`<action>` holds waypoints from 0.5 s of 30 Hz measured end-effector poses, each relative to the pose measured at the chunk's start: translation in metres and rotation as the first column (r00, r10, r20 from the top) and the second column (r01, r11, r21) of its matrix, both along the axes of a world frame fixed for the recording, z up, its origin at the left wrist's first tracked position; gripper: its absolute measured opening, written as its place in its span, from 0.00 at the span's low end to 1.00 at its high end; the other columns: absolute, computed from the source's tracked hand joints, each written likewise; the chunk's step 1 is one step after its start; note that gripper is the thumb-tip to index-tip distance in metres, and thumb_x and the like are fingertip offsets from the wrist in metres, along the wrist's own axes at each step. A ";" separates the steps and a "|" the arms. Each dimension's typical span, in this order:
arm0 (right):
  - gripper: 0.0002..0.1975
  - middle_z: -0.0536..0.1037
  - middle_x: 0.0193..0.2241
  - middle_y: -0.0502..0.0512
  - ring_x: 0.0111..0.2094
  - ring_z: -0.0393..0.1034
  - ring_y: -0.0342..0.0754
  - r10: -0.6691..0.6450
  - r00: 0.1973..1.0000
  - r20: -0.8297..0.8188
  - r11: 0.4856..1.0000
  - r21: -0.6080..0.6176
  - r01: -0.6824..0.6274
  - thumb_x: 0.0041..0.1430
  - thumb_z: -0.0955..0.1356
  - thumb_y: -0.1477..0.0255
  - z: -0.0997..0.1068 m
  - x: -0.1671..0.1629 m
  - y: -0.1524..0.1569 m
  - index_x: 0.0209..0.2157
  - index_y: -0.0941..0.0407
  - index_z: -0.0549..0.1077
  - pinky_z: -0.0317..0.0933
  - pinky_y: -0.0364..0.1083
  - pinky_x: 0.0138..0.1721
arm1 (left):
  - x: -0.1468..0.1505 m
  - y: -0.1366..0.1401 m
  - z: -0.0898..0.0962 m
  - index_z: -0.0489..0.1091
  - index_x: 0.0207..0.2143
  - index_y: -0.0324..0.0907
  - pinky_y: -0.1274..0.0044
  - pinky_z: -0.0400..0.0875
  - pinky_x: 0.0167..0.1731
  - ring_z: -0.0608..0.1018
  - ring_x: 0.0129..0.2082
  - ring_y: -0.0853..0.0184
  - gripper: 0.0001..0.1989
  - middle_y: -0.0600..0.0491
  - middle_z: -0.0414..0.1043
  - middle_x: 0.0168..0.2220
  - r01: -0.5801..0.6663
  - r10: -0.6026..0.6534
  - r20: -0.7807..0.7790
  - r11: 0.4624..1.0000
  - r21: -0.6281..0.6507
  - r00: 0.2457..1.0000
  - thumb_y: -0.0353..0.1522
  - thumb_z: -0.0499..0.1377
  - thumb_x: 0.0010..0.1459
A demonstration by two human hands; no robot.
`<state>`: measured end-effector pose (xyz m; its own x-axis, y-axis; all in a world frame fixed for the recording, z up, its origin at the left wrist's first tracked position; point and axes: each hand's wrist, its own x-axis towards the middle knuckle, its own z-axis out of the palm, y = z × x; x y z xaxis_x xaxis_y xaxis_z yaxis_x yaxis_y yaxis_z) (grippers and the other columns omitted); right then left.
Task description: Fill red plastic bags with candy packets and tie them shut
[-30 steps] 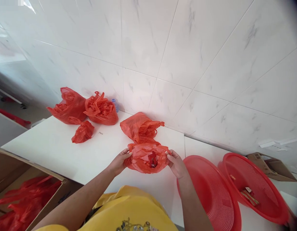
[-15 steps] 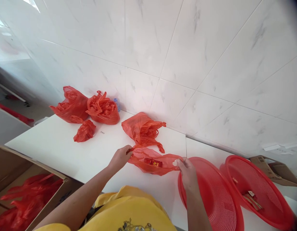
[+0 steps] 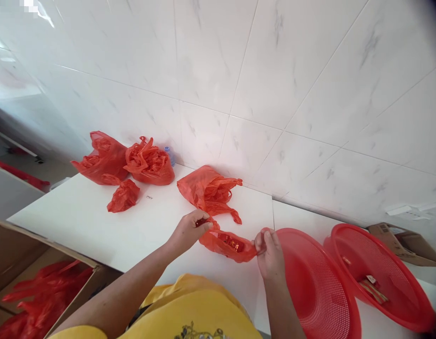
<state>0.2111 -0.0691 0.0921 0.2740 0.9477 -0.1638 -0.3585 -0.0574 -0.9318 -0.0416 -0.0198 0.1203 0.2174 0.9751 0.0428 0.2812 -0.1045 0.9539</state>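
A thin red plastic bag (image 3: 218, 245) is stretched between my two hands above the white table. Inside it shows a small red packet (image 3: 232, 242) with gold marks. My left hand (image 3: 190, 231) is closed on the bag's left end, thumb against fingers. At the opposite end, my right hand (image 3: 269, 252) pinches the plastic close to the rim of a red basket. Just behind the held bag lies a larger red plastic bag (image 3: 200, 186) with loose, crumpled handles.
Filled red bags (image 3: 105, 157) and a small knotted bag (image 3: 124, 196) sit at the table's left, near a blue bottle (image 3: 169, 155). Two red baskets (image 3: 317, 282) and a cardboard box (image 3: 403, 242) stand right. A carton (image 3: 73, 296) holding red bags is lower left.
My hands have come closer together, the left moving rightward. The bag's mouth has narrowed and its ends are gathered into my fingers. The view has shifted slightly.
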 end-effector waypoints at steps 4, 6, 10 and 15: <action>0.22 0.56 0.13 0.43 0.16 0.45 0.40 0.013 0.999 0.051 0.999 -0.050 -0.011 0.61 0.60 0.49 0.005 -0.014 0.001 0.30 0.53 0.68 0.45 0.42 0.19 | 0.009 -0.004 0.018 0.76 0.29 0.44 0.77 0.60 0.29 0.68 0.29 0.67 0.05 0.53 0.69 0.30 0.099 -0.081 -0.110 0.980 0.172 0.991 0.33 0.60 0.54; 0.20 0.57 0.13 0.43 0.17 0.48 0.40 0.052 0.993 0.109 0.996 -0.080 -0.043 0.60 0.62 0.50 0.011 -0.020 0.000 0.35 0.52 0.70 0.44 0.41 0.20 | 0.014 -0.007 0.026 0.77 0.29 0.45 0.76 0.59 0.29 0.68 0.28 0.67 0.06 0.53 0.68 0.28 0.139 -0.108 -0.150 0.967 0.216 0.983 0.31 0.59 0.55; 0.24 0.64 0.17 0.42 0.20 0.57 0.41 0.442 0.869 0.222 0.897 -0.144 -0.419 0.56 0.68 0.57 0.023 -0.032 -0.005 0.52 0.51 0.67 0.53 0.42 0.24 | 0.026 -0.013 0.032 0.75 0.29 0.43 0.77 0.62 0.29 0.69 0.28 0.68 0.06 0.53 0.69 0.27 0.234 -0.237 0.010 0.966 0.112 0.972 0.29 0.58 0.54; 0.19 0.63 0.16 0.45 0.19 0.54 0.40 0.651 0.695 0.305 0.757 -0.189 -0.625 0.57 0.66 0.54 0.019 -0.052 -0.007 0.25 0.55 0.67 0.46 0.42 0.23 | 0.039 -0.019 0.023 0.74 0.34 0.42 0.75 0.68 0.31 0.74 0.32 0.65 0.05 0.51 0.73 0.33 0.365 -0.295 0.377 0.922 -0.131 0.878 0.31 0.60 0.54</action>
